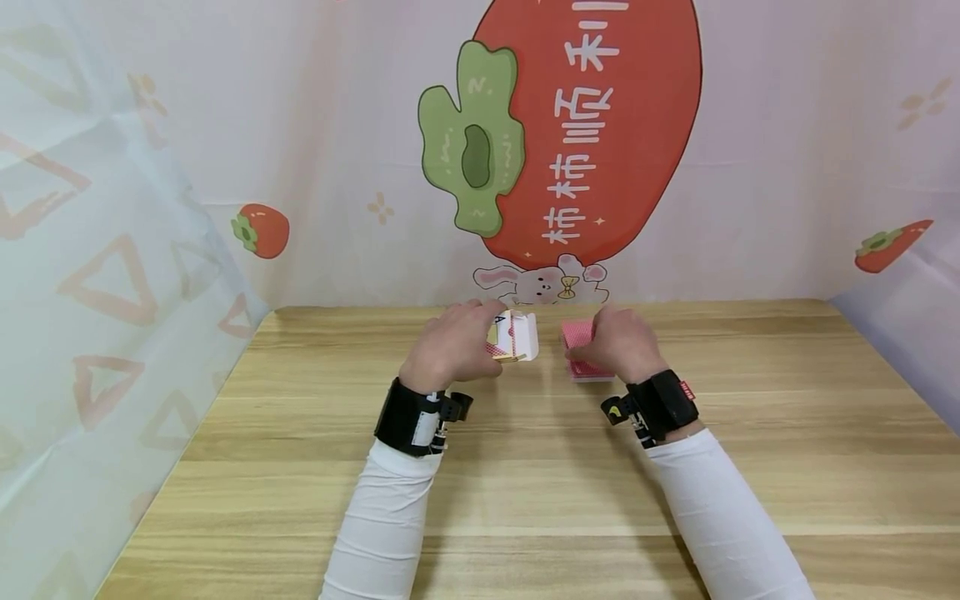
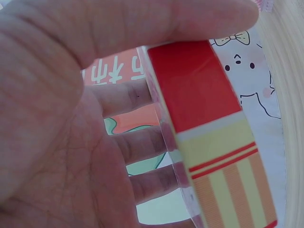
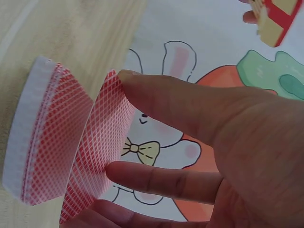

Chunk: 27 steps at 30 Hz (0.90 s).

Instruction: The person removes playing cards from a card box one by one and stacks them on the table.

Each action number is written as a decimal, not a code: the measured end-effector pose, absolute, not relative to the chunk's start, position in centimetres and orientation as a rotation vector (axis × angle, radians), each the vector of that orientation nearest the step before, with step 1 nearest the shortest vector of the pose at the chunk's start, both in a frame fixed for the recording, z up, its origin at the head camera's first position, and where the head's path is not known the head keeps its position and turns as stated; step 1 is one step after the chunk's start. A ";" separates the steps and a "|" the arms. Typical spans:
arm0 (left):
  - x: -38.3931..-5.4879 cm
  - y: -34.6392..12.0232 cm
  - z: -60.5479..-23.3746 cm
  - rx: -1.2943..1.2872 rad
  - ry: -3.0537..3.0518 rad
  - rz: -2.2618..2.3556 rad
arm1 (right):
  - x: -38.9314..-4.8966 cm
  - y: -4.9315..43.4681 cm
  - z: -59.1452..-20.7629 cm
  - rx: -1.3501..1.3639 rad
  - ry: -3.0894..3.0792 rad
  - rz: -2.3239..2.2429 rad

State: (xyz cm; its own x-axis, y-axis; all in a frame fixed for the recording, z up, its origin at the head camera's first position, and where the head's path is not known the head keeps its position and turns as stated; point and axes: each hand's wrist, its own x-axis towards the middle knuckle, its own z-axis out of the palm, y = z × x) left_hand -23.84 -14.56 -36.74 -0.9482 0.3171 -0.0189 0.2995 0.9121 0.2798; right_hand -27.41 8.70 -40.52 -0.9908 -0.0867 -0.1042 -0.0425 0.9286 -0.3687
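My left hand (image 1: 456,346) grips a playing-card box (image 1: 522,335), the thumb along one side and the fingers on the other. Its white flap stands open toward the right, and a letter A shows at the mouth. In the left wrist view the box (image 2: 202,90) shows a red, cream and striped narrow side. My right hand (image 1: 624,343) pinches a red-checked playing card (image 3: 100,142) between thumb and fingers. Beside that card, the deck of cards (image 3: 52,142) rests on the table, its white edges showing and a gap opening between the two.
The wooden table (image 1: 525,483) meets a printed cloth backdrop (image 1: 337,125) right behind both hands. More cloth (image 1: 90,208) hangs along the left side. Each wrist wears a black strapped camera, the right one (image 1: 660,404) near the deck.
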 end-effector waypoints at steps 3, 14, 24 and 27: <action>-23.9 -14.6 -36.8 0.490 3.011 0.427 | -27.6 8.6 -40.9 -0.080 2.976 -0.547; -23.8 -14.6 -36.6 0.502 3.012 0.402 | -27.7 8.5 -41.7 -0.063 2.969 -0.546; -23.7 -14.5 -36.6 0.490 3.004 0.418 | -27.8 8.4 -41.9 -0.040 2.959 -0.561; -23.7 -14.6 -36.6 0.492 3.003 0.423 | -27.9 8.4 -42.0 -0.036 2.967 -0.556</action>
